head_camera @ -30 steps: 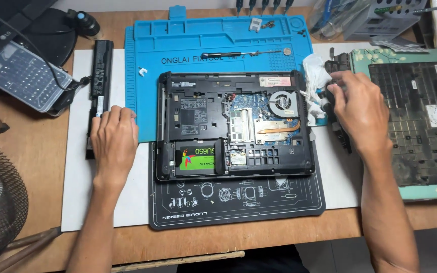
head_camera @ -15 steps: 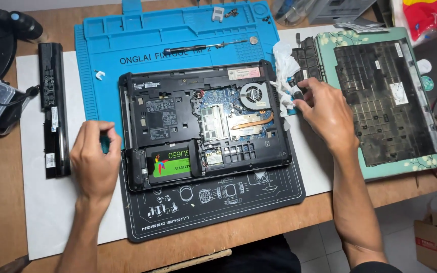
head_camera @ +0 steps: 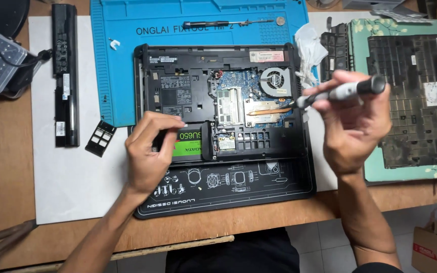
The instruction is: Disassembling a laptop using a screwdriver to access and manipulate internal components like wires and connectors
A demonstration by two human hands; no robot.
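Wooden counter (head_camera: 6, 167) carries mats and opened laptop (head_camera: 218, 101); left hand (head_camera: 150, 154) rests loosely curled there, right hand (head_camera: 355, 126) clasps screwdriver (head_camera: 342, 91).

Laptop (head_camera: 218, 101): centre of frame, opened, on a mat (head_camera: 228, 187) that reaches toward the lower edge. Second mat (head_camera: 122, 65): behind, under the laptop's upper part. Screwdriver (head_camera: 218, 24): on that mat, top centre. Battery (head_camera: 64, 76): upper left, lengthwise. Small bracket (head_camera: 100, 138): just right of the battery's lower end. Cover panel (head_camera: 416, 96): right of frame, on a tray (head_camera: 410, 174). Tissue (head_camera: 307, 50): between laptop and panel. Left hand (head_camera: 150, 154): on the laptop's lower left corner. Right hand (head_camera: 355, 126): over the laptop's right edge, holding a tool (head_camera: 342, 92).
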